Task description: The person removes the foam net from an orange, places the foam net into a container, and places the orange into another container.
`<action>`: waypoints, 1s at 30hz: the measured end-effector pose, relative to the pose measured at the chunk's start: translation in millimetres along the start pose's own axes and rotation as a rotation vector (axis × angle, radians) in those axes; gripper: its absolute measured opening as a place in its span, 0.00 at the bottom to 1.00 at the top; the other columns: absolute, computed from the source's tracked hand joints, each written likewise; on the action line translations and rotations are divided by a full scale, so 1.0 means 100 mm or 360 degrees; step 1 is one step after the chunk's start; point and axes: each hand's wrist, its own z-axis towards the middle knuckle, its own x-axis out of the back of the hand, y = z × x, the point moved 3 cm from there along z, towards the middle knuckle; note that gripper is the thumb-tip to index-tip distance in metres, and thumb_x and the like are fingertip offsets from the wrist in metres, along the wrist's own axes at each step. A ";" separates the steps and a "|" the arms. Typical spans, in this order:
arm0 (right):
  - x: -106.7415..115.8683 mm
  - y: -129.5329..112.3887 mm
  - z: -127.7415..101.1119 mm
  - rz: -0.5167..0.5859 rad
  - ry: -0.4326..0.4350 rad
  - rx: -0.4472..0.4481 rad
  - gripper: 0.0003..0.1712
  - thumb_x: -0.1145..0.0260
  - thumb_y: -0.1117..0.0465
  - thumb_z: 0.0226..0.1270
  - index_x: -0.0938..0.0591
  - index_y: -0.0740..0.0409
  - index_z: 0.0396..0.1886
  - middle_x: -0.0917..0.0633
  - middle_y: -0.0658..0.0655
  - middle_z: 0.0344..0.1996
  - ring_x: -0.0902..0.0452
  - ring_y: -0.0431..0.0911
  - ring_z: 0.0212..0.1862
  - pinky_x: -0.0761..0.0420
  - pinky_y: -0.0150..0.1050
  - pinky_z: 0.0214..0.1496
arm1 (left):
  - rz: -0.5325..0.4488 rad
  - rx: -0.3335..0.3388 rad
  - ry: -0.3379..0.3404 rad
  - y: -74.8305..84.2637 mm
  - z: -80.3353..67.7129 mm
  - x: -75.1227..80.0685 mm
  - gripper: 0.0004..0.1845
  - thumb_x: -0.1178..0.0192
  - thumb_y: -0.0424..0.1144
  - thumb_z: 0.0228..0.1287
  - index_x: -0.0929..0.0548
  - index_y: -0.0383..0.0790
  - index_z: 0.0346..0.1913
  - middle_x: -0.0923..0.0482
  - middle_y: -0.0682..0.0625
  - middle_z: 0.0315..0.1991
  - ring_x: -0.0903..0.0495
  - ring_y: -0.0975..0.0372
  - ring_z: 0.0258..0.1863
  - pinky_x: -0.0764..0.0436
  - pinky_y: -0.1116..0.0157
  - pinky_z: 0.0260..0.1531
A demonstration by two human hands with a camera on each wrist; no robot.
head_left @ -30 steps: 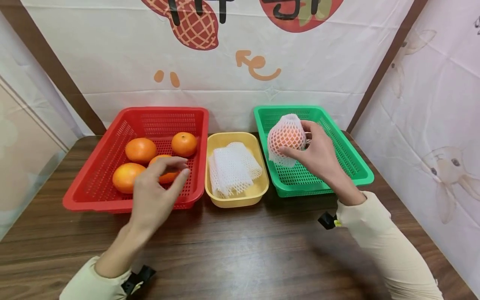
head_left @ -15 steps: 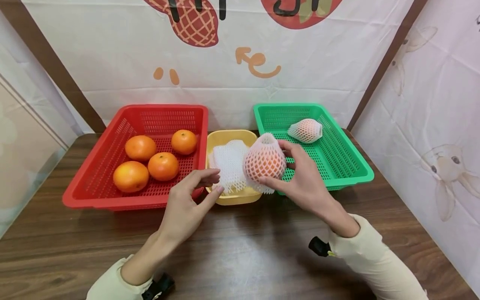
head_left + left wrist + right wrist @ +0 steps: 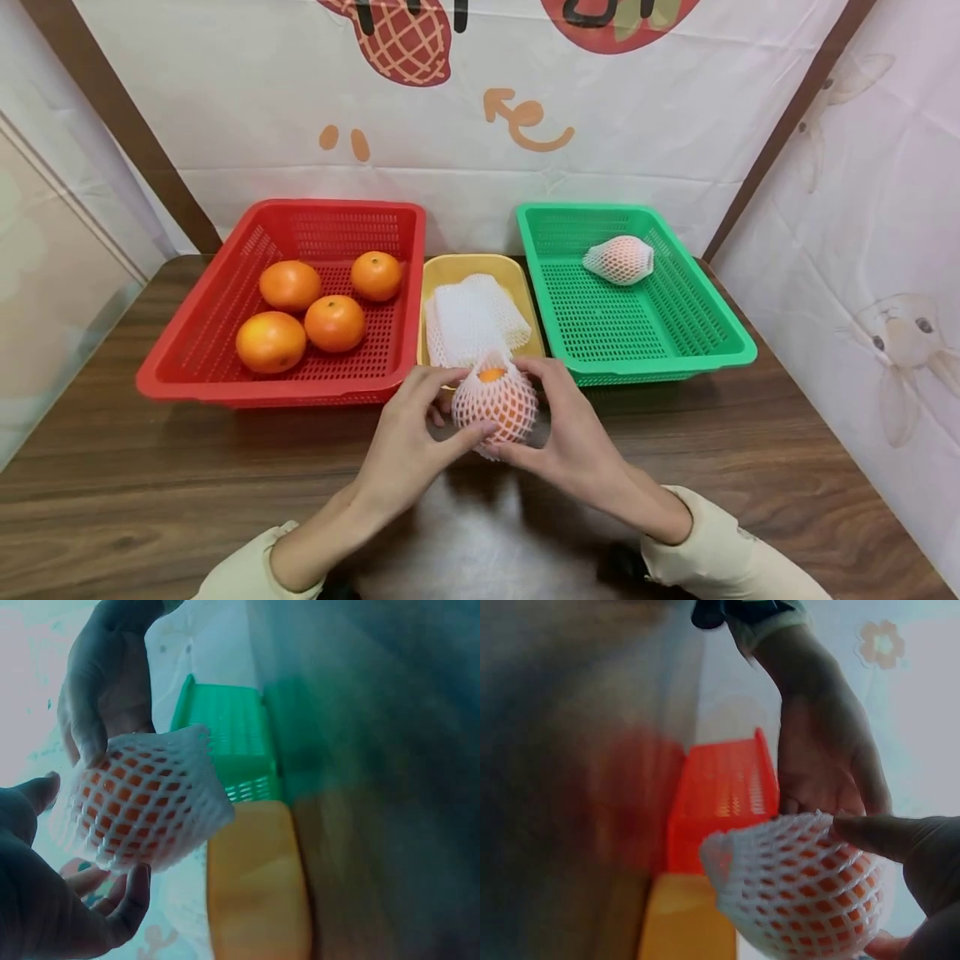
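- Netted orange (image 3: pixel 495 402): held between both hands just in front of the yellow tray (image 3: pixel 452 271), above the table (image 3: pixel 150 492). White foam mesh covers most of it; bare orange skin shows at the open top end, which points toward the yellow tray.
- Left hand (image 3: pixel 408 450): grasping the netted orange from its left side, thumb and fingers curled onto the mesh. Left wrist view shows the fingertips (image 3: pixel 135 889) cupped under the net.
- Right hand (image 3: pixel 573 437): grasping the same fruit from the right side, fingers wrapped round the back, thumb across the near face. Right wrist view: thumb (image 3: pixel 885 836) pressing on the mesh.
- Yellow tray: centre of the row, holds a stack of white foam nets (image 3: pixel 474 317), the stack's near edge just behind the netted orange.
- Red basket (image 3: pixel 225 367): left of the yellow tray, touching or nearly so. Four bare oranges (image 3: pixel 333 322) inside, grouped toward the middle and back.
- Green basket (image 3: pixel 720 333): right of the yellow tray. One wrapped orange (image 3: pixel 618 259) lies on its side near the back wall, well apart from the hands.
- Backdrop: white cloth w/ printed fruit shapes behind the yellow tray; rabbit-print cloth to its far right.
- Cream sleeves (image 3: pixel 720 550) on both arms.
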 end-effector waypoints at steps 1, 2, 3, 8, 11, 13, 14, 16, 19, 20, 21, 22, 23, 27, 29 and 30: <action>-0.03 0.01 -0.02 -0.0011 0.0001 -0.0005 0.49 0.18 0.55 0.42 0.35 0.58 0.62 0.30 0.53 0.55 0.31 0.43 0.54 0.26 0.41 0.55 | 0.0017 0.0007 0.0003 -0.01 -0.01 -0.02 0.29 0.24 0.44 0.47 0.21 0.41 0.53 0.27 0.53 0.39 0.26 0.62 0.31 0.23 0.66 0.29; -0.05 0.02 -0.04 -0.0013 0.0000 -0.0012 0.49 0.18 0.55 0.42 0.35 0.59 0.62 0.30 0.53 0.55 0.31 0.43 0.54 0.26 0.41 0.55 | 0.0033 0.0023 -0.0001 -0.03 -0.02 -0.04 0.29 0.24 0.44 0.46 0.21 0.41 0.53 0.27 0.54 0.39 0.27 0.62 0.31 0.24 0.66 0.29; -0.08 0.03 -0.06 -0.0009 -0.0005 -0.0026 0.49 0.17 0.56 0.41 0.35 0.59 0.61 0.31 0.53 0.55 0.31 0.43 0.54 0.26 0.41 0.55 | 0.0045 0.0039 -0.0008 -0.05 -0.03 -0.07 0.30 0.23 0.45 0.45 0.21 0.41 0.53 0.28 0.54 0.39 0.28 0.63 0.31 0.24 0.66 0.29; -0.21 0.11 -0.19 0.0076 -0.0094 -0.0154 0.49 0.17 0.57 0.39 0.36 0.58 0.59 0.32 0.49 0.53 0.30 0.41 0.53 0.25 0.39 0.53 | 0.0101 0.0170 -0.0098 -0.13 -0.08 -0.14 0.27 0.23 0.45 0.44 0.18 0.43 0.49 0.27 0.55 0.39 0.27 0.63 0.35 0.22 0.64 0.32; -0.25 0.15 -0.22 0.0123 -0.0168 -0.0214 0.46 0.18 0.56 0.42 0.36 0.57 0.58 0.32 0.48 0.52 0.30 0.41 0.52 0.23 0.37 0.51 | 0.0159 0.0198 -0.0156 -0.15 -0.08 -0.14 0.25 0.23 0.44 0.44 0.16 0.42 0.48 0.25 0.54 0.41 0.25 0.63 0.37 0.22 0.62 0.36; -0.25 0.16 -0.21 0.0163 -0.0212 -0.0207 0.44 0.20 0.55 0.45 0.36 0.56 0.59 0.32 0.49 0.51 0.29 0.42 0.51 0.22 0.36 0.49 | 0.0197 0.0186 -0.0172 -0.17 -0.07 -0.12 0.24 0.23 0.42 0.44 0.15 0.40 0.47 0.24 0.53 0.41 0.25 0.63 0.38 0.22 0.63 0.37; -0.24 0.17 -0.20 0.0156 -0.0231 -0.0187 0.44 0.20 0.55 0.47 0.36 0.56 0.59 0.32 0.49 0.50 0.29 0.42 0.51 0.22 0.37 0.49 | 0.0199 0.0180 -0.0178 -0.17 -0.06 -0.11 0.24 0.23 0.42 0.44 0.15 0.39 0.47 0.24 0.53 0.40 0.25 0.64 0.36 0.22 0.64 0.36; -0.21 0.19 -0.17 0.0173 -0.0264 -0.0154 0.43 0.22 0.55 0.49 0.35 0.56 0.62 0.31 0.51 0.49 0.28 0.44 0.49 0.21 0.38 0.48 | 0.0186 0.0157 -0.0187 -0.19 -0.05 -0.09 0.23 0.24 0.40 0.44 0.14 0.38 0.46 0.23 0.54 0.38 0.25 0.65 0.33 0.22 0.65 0.33; -0.15 0.21 -0.13 0.0193 -0.0324 -0.0147 0.39 0.25 0.56 0.54 0.33 0.55 0.64 0.29 0.52 0.47 0.27 0.44 0.47 0.20 0.40 0.47 | 0.0146 0.0121 -0.0201 -0.20 -0.04 -0.08 0.23 0.24 0.39 0.44 0.14 0.37 0.46 0.23 0.55 0.37 0.24 0.66 0.32 0.21 0.66 0.31; -0.13 0.22 -0.12 0.0194 -0.0341 -0.0164 0.37 0.26 0.56 0.56 0.31 0.54 0.63 0.28 0.51 0.46 0.27 0.44 0.46 0.20 0.40 0.46 | 0.0134 0.0103 -0.0206 -0.20 -0.04 -0.08 0.22 0.24 0.39 0.44 0.13 0.37 0.46 0.23 0.56 0.37 0.24 0.66 0.32 0.20 0.66 0.31; -0.11 0.23 -0.11 0.0219 -0.0355 -0.0190 0.34 0.27 0.56 0.57 0.29 0.53 0.62 0.28 0.51 0.45 0.26 0.44 0.46 0.20 0.40 0.46 | 0.0126 0.0081 -0.0213 -0.19 -0.03 -0.08 0.22 0.24 0.38 0.44 0.13 0.37 0.45 0.23 0.56 0.37 0.24 0.65 0.32 0.20 0.65 0.30; -0.10 0.24 -0.11 0.0231 -0.0363 -0.0211 0.31 0.27 0.56 0.58 0.27 0.52 0.61 0.27 0.51 0.44 0.26 0.43 0.45 0.20 0.41 0.46 | 0.0122 0.0060 -0.0216 -0.19 -0.03 -0.08 0.21 0.24 0.38 0.44 0.13 0.38 0.45 0.23 0.57 0.37 0.24 0.65 0.33 0.20 0.65 0.30; -0.09 0.25 -0.10 0.0239 -0.0368 -0.0226 0.29 0.28 0.56 0.59 0.25 0.52 0.59 0.27 0.50 0.43 0.25 0.43 0.44 0.20 0.41 0.46 | 0.0116 0.0038 -0.0219 -0.19 -0.03 -0.09 0.20 0.24 0.38 0.44 0.12 0.38 0.44 0.23 0.57 0.37 0.24 0.64 0.33 0.20 0.65 0.30; -0.08 0.28 -0.08 0.0322 -0.0353 -0.0223 0.21 0.27 0.57 0.58 0.21 0.51 0.52 0.25 0.50 0.44 0.25 0.44 0.45 0.21 0.40 0.47 | 0.0093 -0.0080 -0.0209 -0.18 -0.04 -0.09 0.16 0.24 0.36 0.44 0.11 0.40 0.40 0.22 0.57 0.38 0.24 0.65 0.33 0.21 0.65 0.27; -0.09 0.29 -0.08 0.0367 -0.0332 -0.0195 0.19 0.27 0.57 0.58 0.20 0.51 0.49 0.23 0.49 0.46 0.24 0.44 0.47 0.21 0.41 0.49 | 0.0066 -0.0139 -0.0194 -0.18 -0.05 -0.09 0.15 0.24 0.34 0.44 0.11 0.41 0.39 0.21 0.56 0.38 0.24 0.65 0.33 0.21 0.65 0.26; -0.10 0.29 -0.08 0.0392 -0.0319 -0.0187 0.18 0.27 0.58 0.57 0.19 0.51 0.47 0.22 0.48 0.47 0.24 0.44 0.49 0.21 0.41 0.50 | 0.0053 -0.0168 -0.0183 -0.19 -0.05 -0.09 0.14 0.24 0.33 0.44 0.11 0.41 0.38 0.21 0.56 0.38 0.24 0.66 0.33 0.21 0.65 0.26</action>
